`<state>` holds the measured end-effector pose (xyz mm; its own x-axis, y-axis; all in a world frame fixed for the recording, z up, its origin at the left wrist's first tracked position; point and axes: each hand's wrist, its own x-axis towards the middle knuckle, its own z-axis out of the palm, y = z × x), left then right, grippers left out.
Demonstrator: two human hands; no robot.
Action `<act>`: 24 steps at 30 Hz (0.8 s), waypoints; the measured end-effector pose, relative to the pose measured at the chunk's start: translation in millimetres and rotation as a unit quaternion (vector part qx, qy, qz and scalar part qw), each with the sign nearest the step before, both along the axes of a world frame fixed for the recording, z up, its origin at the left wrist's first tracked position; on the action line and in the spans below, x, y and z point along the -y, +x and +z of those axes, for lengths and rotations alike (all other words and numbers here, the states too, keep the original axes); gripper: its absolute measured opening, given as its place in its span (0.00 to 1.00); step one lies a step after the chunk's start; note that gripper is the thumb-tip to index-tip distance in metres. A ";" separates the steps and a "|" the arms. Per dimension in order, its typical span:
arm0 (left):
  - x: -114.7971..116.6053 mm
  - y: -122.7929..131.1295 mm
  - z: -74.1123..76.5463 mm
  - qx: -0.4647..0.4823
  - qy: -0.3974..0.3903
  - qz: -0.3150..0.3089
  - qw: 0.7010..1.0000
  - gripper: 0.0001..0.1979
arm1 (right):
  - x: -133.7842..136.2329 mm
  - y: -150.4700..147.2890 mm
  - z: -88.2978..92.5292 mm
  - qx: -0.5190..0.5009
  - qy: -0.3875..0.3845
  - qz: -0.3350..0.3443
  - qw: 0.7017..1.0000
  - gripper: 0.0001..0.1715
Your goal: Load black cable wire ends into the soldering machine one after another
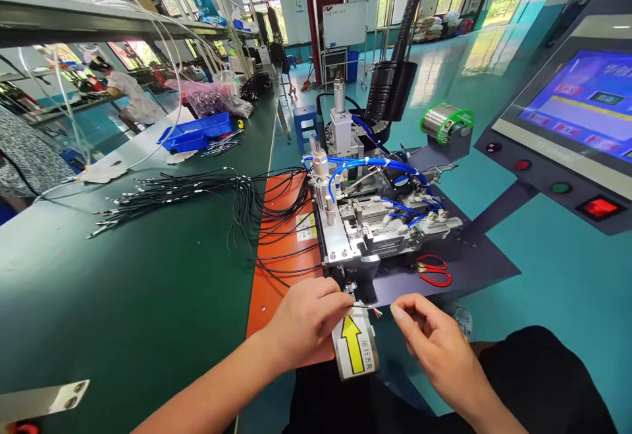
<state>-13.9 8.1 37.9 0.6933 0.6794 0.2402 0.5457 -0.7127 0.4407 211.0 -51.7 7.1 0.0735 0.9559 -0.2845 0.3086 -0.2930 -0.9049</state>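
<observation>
My left hand [309, 319] is closed in a pinch on the end of a thin black cable [364, 307], whose stripped coloured wires stick out to the right. My right hand [434, 342] hovers just right of those wire tips, fingers curled and thumb against forefinger, with nothing I can make out in them. Both hands are just in front of a small metal machine [368, 223] with blue air hoses. Below the hands lies a plate with a yellow arrow label [354, 348].
A bundle of black cables [212, 190] spreads over the green bench and an orange mat [276, 249]. Red scissors [433, 269] lie right of the machine. A solder spool [447, 121], a touchscreen panel [582, 111] and a blue tray [195, 132] are nearby. Another person sits far left.
</observation>
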 end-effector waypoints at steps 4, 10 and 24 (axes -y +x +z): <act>5.9 12.7 -12.6 -0.003 0.060 0.022 0.998 0.10 | -2.2 -5.0 8.0 0.004 0.020 -0.016 1.000 0.20; 11.9 15.7 -21.1 0.047 0.074 0.076 0.993 0.10 | -1.5 -8.1 8.5 0.012 0.036 -0.018 0.999 0.18; 15.2 12.9 -30.8 0.066 0.069 0.120 0.988 0.12 | -22.7 -28.6 7.2 -0.138 -0.043 0.005 0.989 0.22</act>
